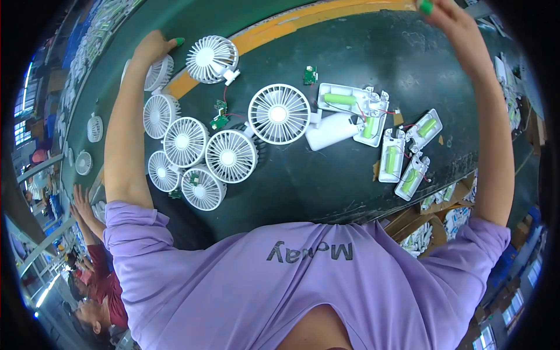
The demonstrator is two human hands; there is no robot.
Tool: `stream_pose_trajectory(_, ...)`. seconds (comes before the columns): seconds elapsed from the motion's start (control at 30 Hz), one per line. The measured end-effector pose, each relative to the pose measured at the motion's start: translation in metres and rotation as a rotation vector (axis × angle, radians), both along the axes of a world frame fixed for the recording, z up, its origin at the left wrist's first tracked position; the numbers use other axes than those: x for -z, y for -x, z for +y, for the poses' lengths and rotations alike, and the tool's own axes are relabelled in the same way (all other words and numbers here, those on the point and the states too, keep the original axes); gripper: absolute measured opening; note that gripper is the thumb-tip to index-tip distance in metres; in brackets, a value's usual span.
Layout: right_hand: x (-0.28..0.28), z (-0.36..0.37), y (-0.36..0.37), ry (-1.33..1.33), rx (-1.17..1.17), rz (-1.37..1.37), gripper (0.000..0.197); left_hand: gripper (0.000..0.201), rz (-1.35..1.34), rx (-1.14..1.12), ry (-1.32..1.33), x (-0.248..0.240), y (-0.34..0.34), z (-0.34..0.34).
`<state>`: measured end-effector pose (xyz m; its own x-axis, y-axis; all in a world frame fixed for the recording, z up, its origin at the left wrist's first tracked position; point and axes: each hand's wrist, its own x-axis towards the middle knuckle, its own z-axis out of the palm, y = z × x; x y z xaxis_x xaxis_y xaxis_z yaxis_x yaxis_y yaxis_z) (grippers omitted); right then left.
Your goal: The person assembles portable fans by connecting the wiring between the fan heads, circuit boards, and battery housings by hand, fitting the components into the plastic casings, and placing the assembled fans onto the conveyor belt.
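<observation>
Left hand [153,48]: hanging at upper left, its green-tipped thumb standing apart from the curling fingers; whether they are holding anything, cannot tell. Far fan [206,57]: lying on the table [291,189] just right of that thumb and slightly nearer the body, a gap showing between, its long axis running from cage to stub, the stub pointing lower right, away from the hand. Half-hidden fan [161,74]: lying just below the same hand, the arm covering part of it; contact not showing. Right hand [454,17]: hanging at upper right, well apart from both fans, the top edge cutting it off and its grip not showing; the left is standing nearer. Board [220,118]: lying below the far fan, a red wire [225,93] running between them. Big fan [279,114]: lying mid-table, its stub pointing right, toward the white cover [330,132]
</observation>
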<state>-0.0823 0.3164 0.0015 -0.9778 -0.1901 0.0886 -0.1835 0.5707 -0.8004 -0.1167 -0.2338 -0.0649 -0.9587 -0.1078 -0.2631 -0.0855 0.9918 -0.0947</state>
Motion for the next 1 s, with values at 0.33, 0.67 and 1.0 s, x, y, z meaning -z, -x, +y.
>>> stream_pose_trajectory(0.33, 0.053, -0.009, -0.133, -0.028, -0.170, -0.371, 0.024, 0.027, 0.308, 0.222, -0.501, -0.001, -0.009, 0.085)
stream_pose_trajectory(0.67, 0.062, -0.033, -0.130, 0.449, -0.047, -0.205, 0.020, 0.022, 0.231, 0.311, -0.649, -0.019, -0.046, 0.115)
stream_pose_trajectory(1.0, 0.065, -0.057, -0.070, 0.423, -0.001, -0.228, 0.029, 0.012, 0.338, 0.311, -1.196, -0.036, -0.078, 0.187)
